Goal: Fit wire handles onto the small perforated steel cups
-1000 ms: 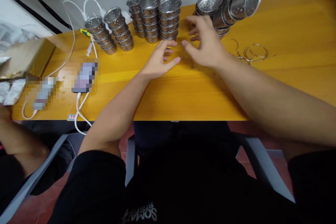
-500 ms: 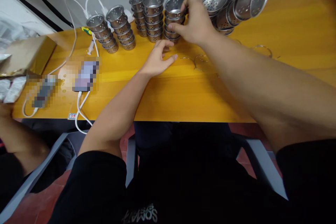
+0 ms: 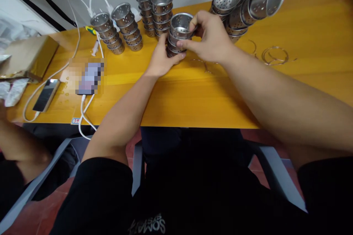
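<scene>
A stack of perforated metal cups (image 3: 180,31) stands on the table between my two hands. My right hand (image 3: 211,36) pinches the rim and right side of its upper cups, thumb in front. My left hand (image 3: 162,55) wraps round the lower left of the same stack. Just behind it stands another cup stack (image 3: 162,5), with a further stack (image 3: 145,7) beside that. Two more stacks (image 3: 123,20) (image 3: 103,27) lean slightly at the left. Right of my right hand, several larger groups of cups (image 3: 227,0) tilt outward.
Thin wire coils (image 3: 275,55) lie at the right on the yellow table (image 3: 198,106). At the left are two phones (image 3: 46,95) (image 3: 89,79) with white cables, a syringe (image 3: 95,48) and a cardboard box (image 3: 33,55). A person's arm (image 3: 24,139) shows at the left edge.
The cup stack has come nearer to me, away from the back row, with my right hand on it. My left hand has closed round its lower part.
</scene>
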Tool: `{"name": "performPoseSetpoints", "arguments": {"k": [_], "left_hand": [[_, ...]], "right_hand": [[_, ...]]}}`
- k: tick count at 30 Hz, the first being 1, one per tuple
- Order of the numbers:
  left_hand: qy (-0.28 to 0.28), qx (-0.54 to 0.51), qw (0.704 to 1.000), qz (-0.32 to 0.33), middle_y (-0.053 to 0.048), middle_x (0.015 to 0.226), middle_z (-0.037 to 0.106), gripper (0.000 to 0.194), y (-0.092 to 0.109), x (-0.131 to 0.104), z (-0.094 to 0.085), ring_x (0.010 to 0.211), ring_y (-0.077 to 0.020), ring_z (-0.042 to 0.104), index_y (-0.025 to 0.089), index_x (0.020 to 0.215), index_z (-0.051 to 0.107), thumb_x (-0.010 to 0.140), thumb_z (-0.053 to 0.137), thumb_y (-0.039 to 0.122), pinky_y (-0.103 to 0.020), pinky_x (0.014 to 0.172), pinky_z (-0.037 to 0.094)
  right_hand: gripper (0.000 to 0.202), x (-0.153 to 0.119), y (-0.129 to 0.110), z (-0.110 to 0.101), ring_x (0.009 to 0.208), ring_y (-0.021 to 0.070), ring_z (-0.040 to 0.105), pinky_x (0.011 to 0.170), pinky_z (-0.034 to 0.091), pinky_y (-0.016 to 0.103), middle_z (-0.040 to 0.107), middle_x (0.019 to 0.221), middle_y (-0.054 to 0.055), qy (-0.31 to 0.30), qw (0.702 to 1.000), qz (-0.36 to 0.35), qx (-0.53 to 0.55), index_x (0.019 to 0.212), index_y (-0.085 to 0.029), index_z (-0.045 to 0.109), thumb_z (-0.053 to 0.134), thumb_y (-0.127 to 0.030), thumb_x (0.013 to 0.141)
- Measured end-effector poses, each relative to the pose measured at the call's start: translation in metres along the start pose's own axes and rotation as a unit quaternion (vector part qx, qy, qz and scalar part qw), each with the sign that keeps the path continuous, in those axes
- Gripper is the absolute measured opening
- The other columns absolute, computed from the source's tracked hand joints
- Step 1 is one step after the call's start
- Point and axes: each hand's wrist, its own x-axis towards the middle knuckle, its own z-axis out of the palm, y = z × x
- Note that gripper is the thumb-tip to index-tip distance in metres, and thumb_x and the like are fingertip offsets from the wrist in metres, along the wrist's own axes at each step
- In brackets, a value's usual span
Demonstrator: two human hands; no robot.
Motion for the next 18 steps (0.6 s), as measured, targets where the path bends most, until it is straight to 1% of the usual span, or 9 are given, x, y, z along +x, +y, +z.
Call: {"name": "performPoseSetpoints", "arguments": {"k": [2,5,7,9,12,14,16,17,18], "left_hand": [[-0.007,-0.008,1.0,0.009,-0.007,0.163,0.087,0.086,0.003,-0.001,-0.003,0.16,-0.0353,0.082,0.048,0.181,0.055,0.105,0.096,0.054,-0.064,0.144,0.071],[-0.025,-0.019,0.999,0.014,-0.01,0.164,0.086,0.078,0.007,-0.002,-0.003,0.158,-0.0351,0.085,0.04,0.174,0.059,0.107,0.099,0.048,-0.061,0.14,0.073],[-0.033,-0.024,0.999,0.009,-0.012,0.164,0.085,0.073,0.01,-0.003,-0.001,0.156,-0.0353,0.086,0.037,0.171,0.059,0.109,0.098,0.044,-0.061,0.137,0.075],[-0.033,-0.026,0.999,0.005,-0.012,0.164,0.085,0.069,0.012,-0.004,0.002,0.156,-0.0346,0.087,0.037,0.168,0.059,0.11,0.097,0.041,-0.06,0.137,0.075],[-0.022,-0.02,1.0,0.003,-0.012,0.164,0.084,0.067,0.008,-0.004,0.005,0.159,-0.0342,0.086,0.038,0.166,0.057,0.11,0.094,0.038,-0.06,0.143,0.071],[-0.003,-0.002,1.0,-0.005,-0.013,0.168,0.083,0.071,-0.001,0.0,0.003,0.162,-0.0363,0.083,0.037,0.166,0.055,0.107,0.094,0.039,-0.062,0.147,0.067],[0.027,0.022,0.999,-0.021,-0.013,0.17,0.081,0.076,-0.017,0.005,-0.001,0.166,-0.0389,0.08,0.039,0.167,0.052,0.103,0.094,0.04,-0.066,0.151,0.062],[0.044,0.032,0.998,-0.029,-0.012,0.168,0.082,0.077,-0.025,0.008,-0.004,0.167,-0.0396,0.077,0.041,0.167,0.052,0.102,0.093,0.041,-0.069,0.153,0.06],[0.064,0.039,0.997,-0.036,-0.011,0.166,0.082,0.078,-0.033,0.011,-0.007,0.168,-0.0397,0.075,0.043,0.166,0.052,0.1,0.092,0.041,-0.07,0.154,0.058]], "right_hand": [[0.062,-0.002,0.001,-0.003,0.099,0.0285,0.067,0.101,0.066,0.052,0.07,0.106,-0.001,-0.005,0.999,0.005,0.033,0.098,-0.034,0.057,0.117,-0.042,0.086],[0.081,-0.001,0.011,-0.01,0.096,0.0281,0.066,0.096,0.065,0.051,0.069,0.102,-0.001,-0.022,0.994,0.023,0.1,0.095,-0.033,0.056,0.126,-0.068,0.073],[0.092,-0.001,0.018,-0.014,0.093,0.0273,0.064,0.092,0.063,0.05,0.067,0.1,-0.001,-0.028,0.991,0.028,0.13,0.094,-0.033,0.056,0.127,-0.083,0.064],[0.097,-0.003,0.022,-0.015,0.091,0.0263,0.062,0.09,0.061,0.049,0.065,0.099,-0.001,-0.018,0.99,0.026,0.141,0.094,-0.032,0.055,0.125,-0.091,0.061],[0.097,-0.005,0.024,-0.017,0.091,0.0259,0.06,0.087,0.059,0.047,0.062,0.099,0.0,0.021,0.99,0.0,0.136,0.094,-0.032,0.052,0.118,-0.099,0.069],[0.094,-0.004,0.028,-0.021,0.092,0.0259,0.06,0.084,0.058,0.046,0.061,0.099,0.001,0.055,0.99,-0.034,0.126,0.094,-0.032,0.05,0.113,-0.1,0.078],[0.089,-0.004,0.034,-0.026,0.093,0.0256,0.061,0.083,0.054,0.045,0.062,0.101,0.001,0.088,0.987,-0.073,0.109,0.096,-0.032,0.052,0.111,-0.097,0.084],[0.087,-0.005,0.039,-0.028,0.093,0.0258,0.062,0.082,0.053,0.045,0.064,0.101,0.002,0.099,0.987,-0.082,0.1,0.097,-0.032,0.053,0.112,-0.094,0.085],[0.085,-0.006,0.044,-0.031,0.093,0.0265,0.063,0.082,0.052,0.046,0.065,0.103,0.002,0.104,0.988,-0.075,0.09,0.098,-0.032,0.054,0.114,-0.09,0.085]]}}
